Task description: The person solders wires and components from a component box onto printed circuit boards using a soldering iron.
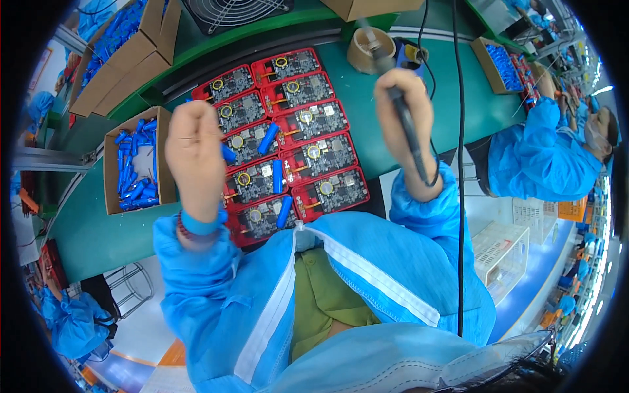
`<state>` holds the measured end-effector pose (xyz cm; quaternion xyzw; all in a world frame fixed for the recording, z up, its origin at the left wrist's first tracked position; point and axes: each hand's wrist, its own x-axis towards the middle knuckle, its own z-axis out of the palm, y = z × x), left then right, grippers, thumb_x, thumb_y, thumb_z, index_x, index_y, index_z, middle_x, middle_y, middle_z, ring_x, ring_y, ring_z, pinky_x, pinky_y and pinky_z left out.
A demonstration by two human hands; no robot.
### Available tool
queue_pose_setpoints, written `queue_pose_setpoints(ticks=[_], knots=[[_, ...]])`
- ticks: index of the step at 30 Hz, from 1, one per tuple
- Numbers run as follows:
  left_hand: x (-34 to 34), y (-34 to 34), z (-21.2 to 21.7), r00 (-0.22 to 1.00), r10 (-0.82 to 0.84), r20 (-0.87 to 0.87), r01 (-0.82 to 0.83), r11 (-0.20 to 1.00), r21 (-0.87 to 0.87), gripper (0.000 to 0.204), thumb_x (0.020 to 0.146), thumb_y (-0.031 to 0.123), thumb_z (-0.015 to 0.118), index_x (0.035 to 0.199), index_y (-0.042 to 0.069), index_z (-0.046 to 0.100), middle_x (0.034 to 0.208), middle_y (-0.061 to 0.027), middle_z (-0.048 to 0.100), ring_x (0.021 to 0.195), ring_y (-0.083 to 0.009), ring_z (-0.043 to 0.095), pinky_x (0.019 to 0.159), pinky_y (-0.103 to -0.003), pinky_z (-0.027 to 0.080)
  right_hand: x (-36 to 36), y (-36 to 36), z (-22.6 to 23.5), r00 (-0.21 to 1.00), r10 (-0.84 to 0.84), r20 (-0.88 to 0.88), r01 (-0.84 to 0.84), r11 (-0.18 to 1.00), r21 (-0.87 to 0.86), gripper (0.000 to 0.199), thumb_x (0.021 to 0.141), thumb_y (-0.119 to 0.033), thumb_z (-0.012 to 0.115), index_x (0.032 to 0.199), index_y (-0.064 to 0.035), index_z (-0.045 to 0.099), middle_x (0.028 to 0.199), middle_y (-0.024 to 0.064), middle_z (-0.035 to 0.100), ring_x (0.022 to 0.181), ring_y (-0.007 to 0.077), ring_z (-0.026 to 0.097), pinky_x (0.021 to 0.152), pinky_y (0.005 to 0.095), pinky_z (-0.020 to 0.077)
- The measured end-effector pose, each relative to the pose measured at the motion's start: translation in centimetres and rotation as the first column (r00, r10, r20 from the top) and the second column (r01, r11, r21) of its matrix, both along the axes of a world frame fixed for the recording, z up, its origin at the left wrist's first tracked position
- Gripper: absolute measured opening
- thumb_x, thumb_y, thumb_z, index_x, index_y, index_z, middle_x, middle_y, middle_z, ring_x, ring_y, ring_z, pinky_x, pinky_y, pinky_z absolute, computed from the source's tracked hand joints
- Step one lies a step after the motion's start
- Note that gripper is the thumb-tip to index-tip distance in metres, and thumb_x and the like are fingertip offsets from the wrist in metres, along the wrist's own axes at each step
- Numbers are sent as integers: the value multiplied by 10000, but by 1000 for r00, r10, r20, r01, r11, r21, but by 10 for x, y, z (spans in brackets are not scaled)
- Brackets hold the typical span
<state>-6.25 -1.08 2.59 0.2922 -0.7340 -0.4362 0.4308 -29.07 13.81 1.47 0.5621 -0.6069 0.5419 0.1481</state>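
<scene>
Ten red trays (325, 191) with dark circuit boards are lying in two columns on the green bench (367, 124) at the centre of the frame, several with a blue cylindrical cell (278, 175) resting across them. The person's left hand (194, 147) is hovering clenched over the left column, pinching a thin wire; a blue cell (227, 154) is peeking out just beside it. The right hand (405, 124) is gripping a soldering iron (393, 85), raised above the bench right of the trays, its cord trailing down. A cardboard box (111, 190) of blue cells is sitting at left. A roll of tape (368, 49) is standing at the upper centre. Another worker in a blue coat (544, 154) is sitting at right, along a row of stations.
</scene>
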Motion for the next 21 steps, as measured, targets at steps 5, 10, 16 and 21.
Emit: queue_pose_setpoints(ticks=[5,10,16,21], knots=[[1,-1,-9,998,-63,27,63,998,3,89,941,97,476,903,33,525,700,5,476,616,-48,439,544,-210,376,-70,-58,47,997,-70,-32,62,975,-213,143,864,-20,579,1003,-45,557,773,13,560,699,66,514,601,202,406],[-10,-3,-13,989,-134,65,127,987,97,82,932,95,481,898,30,518,696,2,488,617,-53,451,539,-215,380,-140,-102,76,974,-95,-204,114,990,88,275,838,15,556,1102,-54,517,851,66,531,759,142,514,689,249,420],[-9,-26,-29,985,-86,151,69,991,115,87,897,101,513,870,22,537,681,-54,511,598,-87,478,539,-243,395,-145,-92,58,880,-455,-133,473,819,326,192,878,-95,578,1051,-19,547,831,68,574,756,121,539,664,261,435],[-43,-34,-41,944,-121,306,139,990,-37,93,862,109,521,860,20,547,676,-129,552,640,-246,567,566,-344,441,-48,-33,41,912,356,202,-363,932,-1,132,900,-83,502,937,21,576,730,63,544,606,87,476,546,213,364]])
